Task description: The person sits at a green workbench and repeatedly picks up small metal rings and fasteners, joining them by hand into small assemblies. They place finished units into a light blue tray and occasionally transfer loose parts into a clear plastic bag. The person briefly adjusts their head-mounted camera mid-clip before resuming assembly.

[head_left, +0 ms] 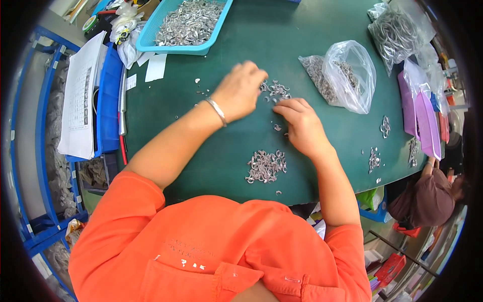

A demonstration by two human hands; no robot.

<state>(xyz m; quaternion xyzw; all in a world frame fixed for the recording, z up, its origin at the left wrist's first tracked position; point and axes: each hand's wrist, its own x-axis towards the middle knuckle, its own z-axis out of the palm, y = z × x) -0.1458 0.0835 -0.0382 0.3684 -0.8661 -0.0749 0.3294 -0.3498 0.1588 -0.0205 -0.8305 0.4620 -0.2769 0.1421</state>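
On a green table, my left hand reaches over the far side of a small loose cluster of curved silver metal pieces. Its fingers are bent and closed, slightly blurred, and what they hold is hidden. At the near right edge of that cluster lies my right hand, fingers curled together with their tips at the pieces; whatever is in them is too small to make out. A single metal piece rests just left of the right hand. Closer to my body sits a larger pile of similar curved pieces.
A light-blue basket full of metal pieces stands at the far left. Clear plastic bags of small parts lie to the right, beside smaller piles and a purple bin. Blue trays with papers flank the left. Another person is at the right.
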